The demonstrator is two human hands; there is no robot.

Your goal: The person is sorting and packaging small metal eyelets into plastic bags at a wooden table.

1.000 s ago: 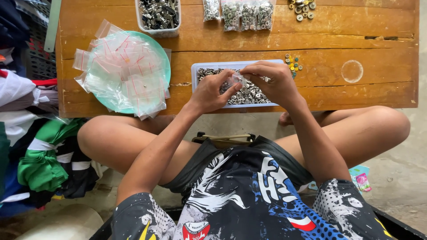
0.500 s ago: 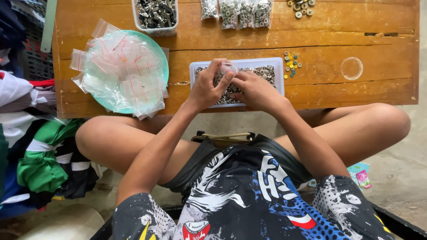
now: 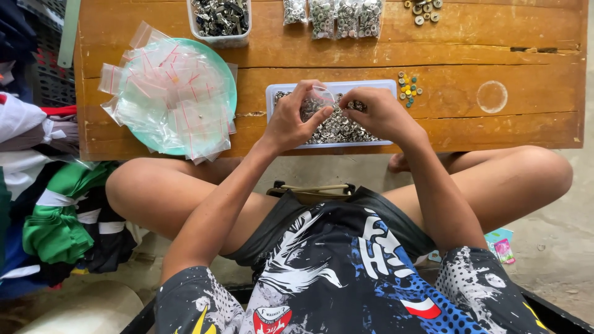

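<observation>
A shallow white tray [image 3: 270, 94] of small metal parts [image 3: 337, 128] lies on the low wooden table in front of me. My left hand [image 3: 296, 119] pinches a small clear plastic bag [image 3: 320, 97] over the tray, thumb and fingers closed on its edge. My right hand [image 3: 378, 112] is curled beside it, fingertips holding small metal parts at the bag's mouth. Both hands hover just over the heap of parts.
A green plate [image 3: 218, 59] stacked with empty clear zip bags [image 3: 170, 93] sits at the left. A tub of dark metal pieces [image 3: 221, 18], filled bags [image 3: 337, 15], loose rings [image 3: 422, 8] and coloured beads [image 3: 408, 86] lie further back. Folded clothes [image 3: 52, 216] pile at my left knee.
The hands came together over the tray and now hold a small clear bag between them; a second ago they were spread, picking in the parts.
</observation>
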